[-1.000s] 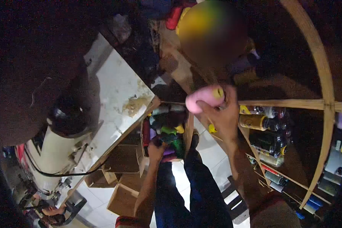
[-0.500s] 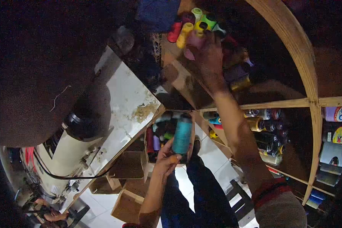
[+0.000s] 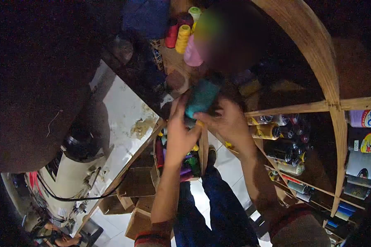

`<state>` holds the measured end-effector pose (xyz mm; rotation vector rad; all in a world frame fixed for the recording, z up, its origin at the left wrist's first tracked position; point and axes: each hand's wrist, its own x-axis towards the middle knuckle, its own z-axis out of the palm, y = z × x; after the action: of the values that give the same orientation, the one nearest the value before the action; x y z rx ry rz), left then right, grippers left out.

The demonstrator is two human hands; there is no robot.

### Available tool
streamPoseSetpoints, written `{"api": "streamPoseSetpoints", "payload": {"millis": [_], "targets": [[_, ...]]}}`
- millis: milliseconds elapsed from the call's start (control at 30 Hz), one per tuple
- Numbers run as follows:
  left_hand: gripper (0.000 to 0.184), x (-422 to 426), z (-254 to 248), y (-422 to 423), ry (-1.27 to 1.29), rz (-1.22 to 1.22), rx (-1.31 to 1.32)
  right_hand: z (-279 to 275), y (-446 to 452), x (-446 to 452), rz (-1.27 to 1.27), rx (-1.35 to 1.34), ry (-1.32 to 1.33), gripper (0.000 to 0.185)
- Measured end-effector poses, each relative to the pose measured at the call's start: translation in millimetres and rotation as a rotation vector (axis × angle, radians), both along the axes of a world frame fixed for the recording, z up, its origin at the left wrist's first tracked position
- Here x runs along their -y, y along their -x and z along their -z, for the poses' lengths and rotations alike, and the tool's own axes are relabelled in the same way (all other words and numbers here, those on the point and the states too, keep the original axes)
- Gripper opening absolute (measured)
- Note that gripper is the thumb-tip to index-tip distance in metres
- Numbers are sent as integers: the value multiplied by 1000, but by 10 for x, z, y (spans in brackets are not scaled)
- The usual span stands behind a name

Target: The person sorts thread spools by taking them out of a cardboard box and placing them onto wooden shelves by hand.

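A teal thread spool [image 3: 203, 99] is held up between my two hands, tilted, in front of the shelf's upper compartment. My left hand [image 3: 181, 133] is closed around its left side and lower end. From the right, my right hand [image 3: 231, 123] grips it near its base, thumb next to the left thumb; some of its fingers are hidden behind the spool. Beneath the hands stands an open cardboard box [image 3: 204, 154] with spools of several colours. On the shelf above are a pink spool [image 3: 193, 52], a yellow spool [image 3: 183, 39] and a red spool [image 3: 172, 35].
A wooden shelf frame [image 3: 337, 127] with more spools stands on the right. At left, a sewing machine [image 3: 72, 168] sits on a white table [image 3: 125, 103], its corner near my left hand. Cardboard boxes [image 3: 138, 181] lie below. A dark blur covers part of the upper shelf.
My right hand has come down from the spools on the upper shelf and now grips the teal spool. My left hand has raised that spool from over the box. The view has shifted slightly.
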<state>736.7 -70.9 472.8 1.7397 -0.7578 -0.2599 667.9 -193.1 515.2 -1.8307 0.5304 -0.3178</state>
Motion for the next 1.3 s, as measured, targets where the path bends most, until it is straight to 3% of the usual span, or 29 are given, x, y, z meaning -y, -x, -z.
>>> {"api": "streamPoseSetpoints", "payload": {"millis": [100, 200, 300, 400, 567, 600, 667, 700, 733, 800, 900, 933, 967, 1000, 1067, 1133, 1167, 1300], "targets": [[88, 172, -64, 101, 43, -3, -142, 185, 23, 160, 128, -136, 117, 37], [92, 95, 233, 234, -82, -2, -65, 488, -190, 388, 308, -49, 364, 46], [87, 24, 362, 473, -4, 15, -240, 485, -563, 604, 246, -237, 404, 29], [82, -115, 575, 726, -24, 26, -313, 701, -635, 624, 374, 15, 550, 31], [74, -421, 831, 942, -193, 92, -347, 881, -606, 636, 302, 70, 786, 36], [73, -538, 934, 979, -270, 111, -338, 975, -535, 628, 286, 93, 774, 36], [49, -850, 1677, 1083, -406, 81, -383, 972, -358, 531, 281, 115, 646, 36], [43, -945, 1690, 1024, -513, 74, -374, 918, -270, 439, 303, 116, 533, 35], [42, -1013, 1656, 967, -616, 52, -377, 904, -127, 275, 214, -35, 473, 33], [37, -1330, 2299, 1011, -689, 75, -372, 898, 167, -80, 39, -311, 352, 28], [36, -1565, 2763, 1141, -915, 123, -444, 2189, 834, -465, -341, -551, -37, 33], [37, -1667, 3038, 1259, -972, 145, -453, 2398, 1084, -660, -445, -693, 136, 39], [38, -1740, 3327, 1347, -1026, 165, -457, 2855, 1409, -833, -534, -674, 112, 42], [42, -1798, 3601, 1395, -996, 382, -183, 3051, 1614, -979, -618, -728, 102, 44], [49, -1996, 4140, 1602, -874, 803, 350, 3197, 1855, -1296, -537, -694, -37, 61], [62, -2116, 4284, 1837, -858, 493, 188, 3552, 2257, -1592, -394, -666, 300, 76], [65, -1971, 4020, 1868, -922, 430, 137, 3755, 2416, -1716, -318, -641, 467, 83], [66, -1722, 3511, 1687, -1136, 441, -155, 4080, 2602, -1976, -109, -568, 528, 64]]}}
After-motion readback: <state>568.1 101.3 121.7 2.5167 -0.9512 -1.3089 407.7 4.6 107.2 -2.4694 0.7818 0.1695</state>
